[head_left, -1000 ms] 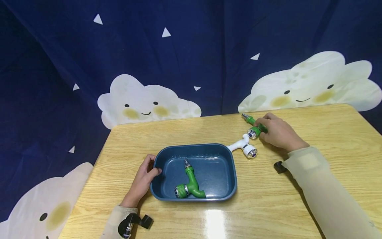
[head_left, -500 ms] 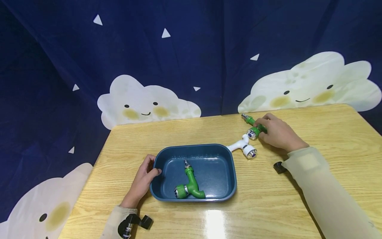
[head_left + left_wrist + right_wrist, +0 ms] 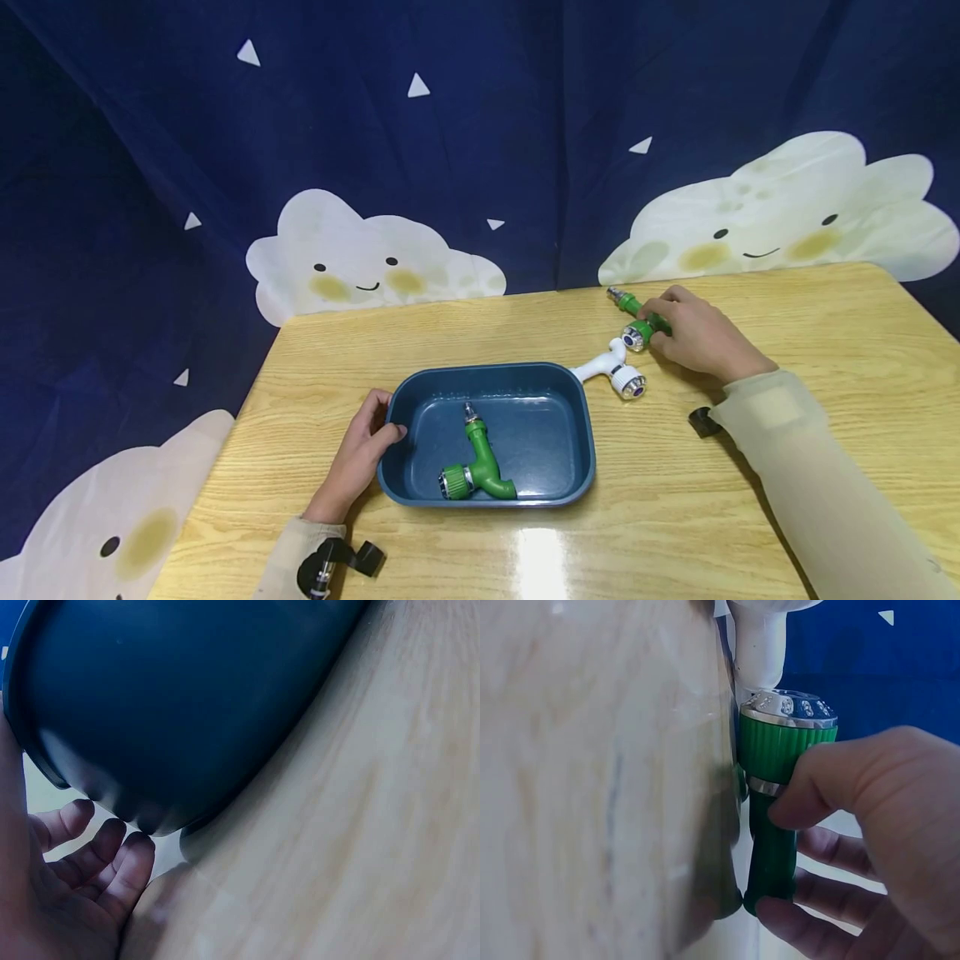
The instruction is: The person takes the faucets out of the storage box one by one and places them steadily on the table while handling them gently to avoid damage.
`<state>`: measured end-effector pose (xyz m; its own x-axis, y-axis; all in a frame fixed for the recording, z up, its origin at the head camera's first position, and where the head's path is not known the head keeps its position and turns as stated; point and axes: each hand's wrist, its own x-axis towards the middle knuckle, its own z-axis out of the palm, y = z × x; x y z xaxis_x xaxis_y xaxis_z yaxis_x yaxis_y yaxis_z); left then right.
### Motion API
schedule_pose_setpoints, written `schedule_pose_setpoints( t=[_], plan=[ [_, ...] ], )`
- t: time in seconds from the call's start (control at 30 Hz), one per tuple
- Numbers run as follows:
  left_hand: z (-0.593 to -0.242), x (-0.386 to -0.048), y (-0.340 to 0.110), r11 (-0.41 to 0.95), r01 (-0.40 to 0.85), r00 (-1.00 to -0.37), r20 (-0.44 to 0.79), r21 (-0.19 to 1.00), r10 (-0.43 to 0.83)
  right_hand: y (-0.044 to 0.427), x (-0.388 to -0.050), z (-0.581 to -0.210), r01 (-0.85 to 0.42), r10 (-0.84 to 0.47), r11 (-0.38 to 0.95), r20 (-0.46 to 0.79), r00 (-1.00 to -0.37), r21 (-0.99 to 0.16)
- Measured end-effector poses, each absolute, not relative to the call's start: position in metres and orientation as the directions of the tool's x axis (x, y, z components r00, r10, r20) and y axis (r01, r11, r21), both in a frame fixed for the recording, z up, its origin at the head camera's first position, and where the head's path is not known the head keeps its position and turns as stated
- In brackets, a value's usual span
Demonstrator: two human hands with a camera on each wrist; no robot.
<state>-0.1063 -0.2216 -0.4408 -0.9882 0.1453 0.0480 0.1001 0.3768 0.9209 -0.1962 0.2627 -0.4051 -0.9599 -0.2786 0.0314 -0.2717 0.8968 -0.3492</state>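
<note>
Fingers of your right hand (image 3: 699, 335) pinch a green tap (image 3: 630, 303) on the worktop (image 3: 465, 333) in the head view, its long axis slanting from the metal tip (image 3: 615, 292) at far left back under that hand. A white tap (image 3: 600, 364) lies between it and the blue tub (image 3: 540, 442), which holds a second green tap (image 3: 485, 458); your left hand (image 3: 363, 446), farther off, grips the rim. In the left wrist view, those fingers curl outside its wall. In the right wrist view, the pinched tap's knob (image 3: 780, 748) sits just beside the white tap.
</note>
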Motion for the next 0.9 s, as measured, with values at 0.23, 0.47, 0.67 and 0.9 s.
schedule_pose_setpoints(
  t=[0.23,0.47,0.67,0.9],
  plan=[
    [-0.4412,-0.1061,-0.2221,0.38,0.1,-0.989,0.049,0.92,0.14,0.2629,-0.196,-0.4037,-0.272,-0.28,0.898,0.028,-0.96,-0.346],
    [-0.4418,-0.1061,-0.2219,0.389,0.096,-0.99,0.046,0.916,0.135,0.2646,-0.1962,-0.4032,-0.276,-0.285,0.901,0.023,-0.958,-0.334],
    [-0.4415,-0.1061,-0.2219,0.387,0.095,-0.99,0.047,0.917,0.131,0.2645,-0.1966,-0.4027,-0.282,-0.291,0.901,0.022,-0.956,-0.328],
    [-0.4411,-0.1062,-0.2213,0.393,0.092,-0.991,0.043,0.915,0.13,0.2634,-0.196,-0.4026,-0.279,-0.283,0.904,0.036,-0.959,-0.324]
  ],
)
